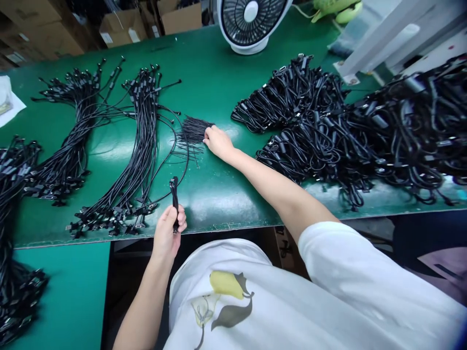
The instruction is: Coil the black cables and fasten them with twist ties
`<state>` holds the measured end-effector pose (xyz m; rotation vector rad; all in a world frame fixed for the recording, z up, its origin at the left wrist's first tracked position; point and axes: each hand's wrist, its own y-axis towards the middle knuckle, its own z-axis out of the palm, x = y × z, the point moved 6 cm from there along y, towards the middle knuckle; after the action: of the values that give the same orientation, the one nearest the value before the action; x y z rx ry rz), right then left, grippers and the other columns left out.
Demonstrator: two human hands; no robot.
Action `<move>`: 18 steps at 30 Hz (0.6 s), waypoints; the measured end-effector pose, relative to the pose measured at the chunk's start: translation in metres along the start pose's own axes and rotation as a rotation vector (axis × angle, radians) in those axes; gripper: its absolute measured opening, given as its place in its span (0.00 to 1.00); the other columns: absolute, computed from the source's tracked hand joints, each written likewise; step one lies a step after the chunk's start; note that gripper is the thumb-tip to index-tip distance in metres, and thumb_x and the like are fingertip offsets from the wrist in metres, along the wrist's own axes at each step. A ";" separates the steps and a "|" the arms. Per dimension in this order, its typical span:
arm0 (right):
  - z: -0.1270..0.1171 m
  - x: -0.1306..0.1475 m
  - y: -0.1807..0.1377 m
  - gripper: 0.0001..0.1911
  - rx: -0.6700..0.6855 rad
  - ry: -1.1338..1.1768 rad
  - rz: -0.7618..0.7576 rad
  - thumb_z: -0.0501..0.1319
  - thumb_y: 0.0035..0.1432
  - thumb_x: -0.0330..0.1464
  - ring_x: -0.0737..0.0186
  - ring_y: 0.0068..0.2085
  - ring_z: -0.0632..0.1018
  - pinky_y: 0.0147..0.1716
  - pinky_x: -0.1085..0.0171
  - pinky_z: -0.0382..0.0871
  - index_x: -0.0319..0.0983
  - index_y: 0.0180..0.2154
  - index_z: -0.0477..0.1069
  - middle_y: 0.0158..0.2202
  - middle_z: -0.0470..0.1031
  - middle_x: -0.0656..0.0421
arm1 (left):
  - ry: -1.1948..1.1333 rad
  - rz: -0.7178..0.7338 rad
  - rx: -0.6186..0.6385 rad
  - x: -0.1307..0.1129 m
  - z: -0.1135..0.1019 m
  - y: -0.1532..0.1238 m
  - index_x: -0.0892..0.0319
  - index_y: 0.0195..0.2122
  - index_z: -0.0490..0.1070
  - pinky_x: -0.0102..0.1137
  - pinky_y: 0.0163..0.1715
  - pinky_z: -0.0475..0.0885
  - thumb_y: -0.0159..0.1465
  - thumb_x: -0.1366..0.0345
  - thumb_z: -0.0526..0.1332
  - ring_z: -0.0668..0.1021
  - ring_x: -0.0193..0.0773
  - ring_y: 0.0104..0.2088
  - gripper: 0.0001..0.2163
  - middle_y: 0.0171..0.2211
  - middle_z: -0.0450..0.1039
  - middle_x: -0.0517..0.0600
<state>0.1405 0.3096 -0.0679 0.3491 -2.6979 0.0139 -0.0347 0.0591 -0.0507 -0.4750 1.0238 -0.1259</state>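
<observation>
My left hand (170,227) is closed round a folded black cable (174,194), held upright above the table's front edge. Farther back, my right hand (220,142) has its fingers pinched at the right end of a pile of thin black wire ties (196,130). Whether a tie is between those fingertips is too small to make out. Left of the ties lies a bundle of straight black cables (141,131), with loose cables curving out toward the pile. A second cable bundle (78,131) lies beyond it.
Heaped folded cables (314,116) cover the right side of the green table (215,194). A white fan (251,43) stands at the back, near a grey metal post (379,43). More cables (14,180) hang over the left edge. Cardboard boxes (124,26) are behind the table.
</observation>
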 end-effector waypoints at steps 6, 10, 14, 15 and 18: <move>-0.021 0.006 -0.016 0.15 -0.045 -0.163 -0.019 0.49 0.66 0.30 0.53 0.43 0.73 0.36 0.60 0.60 0.34 0.46 0.72 0.49 0.72 0.46 | 0.017 0.009 -0.022 0.001 -0.008 -0.004 0.64 0.30 0.73 0.19 0.17 0.57 0.54 0.56 0.72 0.61 0.25 0.21 0.15 0.20 0.59 0.43; -0.041 0.006 -0.034 0.18 -0.117 -0.219 -0.022 0.46 0.67 0.30 0.54 0.40 0.73 0.33 0.61 0.58 0.32 0.46 0.72 0.48 0.72 0.45 | -0.007 -0.003 0.024 0.006 0.000 -0.001 0.63 0.33 0.74 0.19 0.17 0.57 0.56 0.57 0.71 0.61 0.25 0.21 0.14 0.20 0.58 0.43; -0.049 -0.003 -0.047 0.18 -0.182 -0.195 -0.018 0.47 0.67 0.32 0.56 0.39 0.73 0.32 0.61 0.57 0.35 0.45 0.73 0.49 0.72 0.48 | -0.021 0.003 0.079 0.007 0.010 -0.001 0.60 0.37 0.71 0.19 0.18 0.57 0.57 0.59 0.70 0.61 0.26 0.21 0.13 0.21 0.59 0.42; -0.050 -0.006 -0.050 0.18 -0.200 -0.188 -0.010 0.47 0.67 0.32 0.56 0.39 0.73 0.32 0.62 0.56 0.35 0.45 0.74 0.49 0.72 0.49 | -0.024 0.001 0.086 0.007 0.011 -0.002 0.59 0.36 0.69 0.19 0.18 0.57 0.57 0.59 0.70 0.62 0.26 0.21 0.13 0.21 0.59 0.42; -0.054 -0.012 -0.063 0.18 -0.240 -0.171 0.011 0.47 0.68 0.34 0.56 0.40 0.73 0.31 0.62 0.55 0.36 0.44 0.74 0.47 0.73 0.50 | -0.038 -0.017 0.092 0.008 0.014 -0.005 0.58 0.32 0.65 0.19 0.18 0.57 0.57 0.59 0.71 0.62 0.26 0.21 0.14 0.21 0.60 0.41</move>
<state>0.1887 0.2551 -0.0262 0.2721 -2.8286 -0.3482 -0.0180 0.0564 -0.0492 -0.4010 0.9723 -0.1772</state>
